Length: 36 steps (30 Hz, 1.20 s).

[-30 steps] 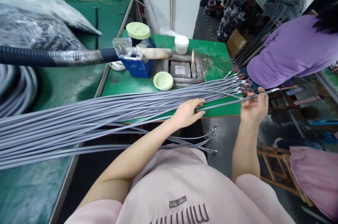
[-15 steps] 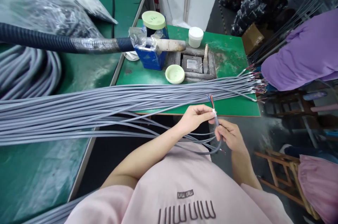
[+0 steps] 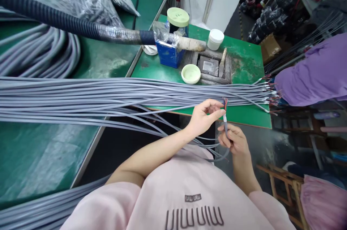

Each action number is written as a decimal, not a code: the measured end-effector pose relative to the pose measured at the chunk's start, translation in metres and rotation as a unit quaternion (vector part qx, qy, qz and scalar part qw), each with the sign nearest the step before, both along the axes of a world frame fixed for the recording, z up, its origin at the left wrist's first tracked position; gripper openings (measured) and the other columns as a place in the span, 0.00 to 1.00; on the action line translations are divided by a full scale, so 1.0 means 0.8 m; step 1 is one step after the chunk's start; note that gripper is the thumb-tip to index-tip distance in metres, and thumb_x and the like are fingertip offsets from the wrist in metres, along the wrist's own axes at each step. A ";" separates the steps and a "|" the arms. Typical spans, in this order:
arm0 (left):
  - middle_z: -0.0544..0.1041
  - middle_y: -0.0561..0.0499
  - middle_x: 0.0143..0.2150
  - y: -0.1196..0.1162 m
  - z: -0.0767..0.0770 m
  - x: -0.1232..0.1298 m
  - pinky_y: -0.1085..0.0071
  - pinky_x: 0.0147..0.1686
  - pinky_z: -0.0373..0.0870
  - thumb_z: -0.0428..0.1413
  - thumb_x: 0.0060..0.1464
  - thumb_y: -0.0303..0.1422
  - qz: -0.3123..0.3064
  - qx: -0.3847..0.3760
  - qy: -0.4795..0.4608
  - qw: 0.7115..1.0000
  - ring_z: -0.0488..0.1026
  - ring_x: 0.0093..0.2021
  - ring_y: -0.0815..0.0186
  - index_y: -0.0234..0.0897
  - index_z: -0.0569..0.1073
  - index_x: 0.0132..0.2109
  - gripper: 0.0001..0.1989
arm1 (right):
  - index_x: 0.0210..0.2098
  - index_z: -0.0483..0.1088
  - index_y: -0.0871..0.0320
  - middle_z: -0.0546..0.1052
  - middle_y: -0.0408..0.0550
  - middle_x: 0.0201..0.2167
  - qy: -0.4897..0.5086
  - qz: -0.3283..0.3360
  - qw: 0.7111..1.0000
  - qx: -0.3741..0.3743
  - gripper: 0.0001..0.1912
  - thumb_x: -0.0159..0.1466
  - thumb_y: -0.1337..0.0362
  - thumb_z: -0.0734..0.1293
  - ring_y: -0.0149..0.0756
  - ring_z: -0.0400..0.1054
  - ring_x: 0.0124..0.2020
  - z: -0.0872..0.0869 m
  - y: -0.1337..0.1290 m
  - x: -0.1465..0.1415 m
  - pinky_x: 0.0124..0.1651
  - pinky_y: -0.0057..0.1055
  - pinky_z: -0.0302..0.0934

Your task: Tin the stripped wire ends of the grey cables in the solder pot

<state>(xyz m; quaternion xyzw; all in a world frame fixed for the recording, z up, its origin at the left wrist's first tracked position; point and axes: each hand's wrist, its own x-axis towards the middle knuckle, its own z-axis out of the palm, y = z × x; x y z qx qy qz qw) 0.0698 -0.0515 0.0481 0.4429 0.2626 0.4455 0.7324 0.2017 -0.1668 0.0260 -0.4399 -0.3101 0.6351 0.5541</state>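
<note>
Swung inward, the grey cable (image 3: 226, 126) bends upright before the chest; left hand (image 3: 202, 118) pinches it at the coloured wires (image 3: 225, 103); right hand (image 3: 235, 141), fingers curled, grips lower down, steadying the tip

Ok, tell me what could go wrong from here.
The thin wires might bend or splay at the left hand. The held cable is curved and could spring back if the right hand loosens. The bundle has ends past the table's edge, near a purple shirt, and might snag.
</note>
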 end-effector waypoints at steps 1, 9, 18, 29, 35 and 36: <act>0.73 0.55 0.28 0.001 0.001 0.000 0.76 0.31 0.65 0.66 0.47 0.35 0.002 0.001 -0.001 1.000 0.67 0.27 0.75 0.35 0.76 0.37 0.11 | 0.40 0.75 0.59 0.62 0.36 0.11 -0.003 0.001 1.000 0.000 0.13 0.62 0.56 0.67 0.25 0.50 0.13 0.000 0.000 0.000 0.20 0.27 0.46; 0.74 0.55 0.26 0.013 0.013 -0.001 0.76 0.28 0.65 0.67 0.42 0.36 -0.046 -0.045 -0.034 0.997 0.68 0.25 0.75 0.33 0.73 0.29 0.13 | 0.41 0.74 0.60 0.62 0.36 0.11 -0.020 0.006 1.000 0.002 0.15 0.61 0.55 0.67 0.25 0.50 0.13 0.002 0.000 -0.001 0.20 0.27 0.45; 0.75 0.52 0.27 0.003 -0.006 -0.008 0.73 0.31 0.67 0.63 0.48 0.38 -0.004 -0.008 0.004 1.000 0.69 0.27 0.71 0.35 0.73 0.32 0.11 | 0.51 0.72 0.58 0.67 0.39 0.16 -0.120 -0.033 0.992 0.020 0.24 0.59 0.53 0.69 0.31 0.59 0.20 0.009 0.015 0.002 0.27 0.31 0.55; 0.74 0.54 0.23 -0.017 -0.011 0.000 0.70 0.29 0.69 0.64 0.48 0.37 -0.068 -0.072 -0.066 0.993 0.72 0.24 0.69 0.35 0.70 0.29 0.12 | 0.41 0.79 0.55 0.66 0.38 0.15 -0.332 -0.225 0.912 0.081 0.11 0.62 0.59 0.68 0.27 0.58 0.18 0.027 0.051 -0.027 0.24 0.29 0.55; 0.77 0.51 0.25 -0.007 -0.012 -0.005 0.69 0.33 0.71 0.66 0.46 0.37 -0.049 -0.074 -0.029 0.996 0.75 0.28 0.68 0.32 0.74 0.30 0.12 | 0.40 0.80 0.52 0.80 0.47 0.31 -0.400 -0.221 0.885 0.088 0.10 0.61 0.59 0.69 0.36 0.71 0.28 0.034 0.054 -0.022 0.33 0.35 0.67; 0.78 0.51 0.25 -0.006 -0.012 -0.006 0.69 0.34 0.72 0.67 0.45 0.37 -0.050 -0.083 -0.028 0.995 0.75 0.28 0.68 0.32 0.75 0.30 0.12 | 0.39 0.80 0.52 0.80 0.48 0.32 -0.398 -0.227 0.884 0.096 0.09 0.61 0.60 0.69 0.38 0.72 0.31 0.032 0.055 -0.021 0.34 0.36 0.68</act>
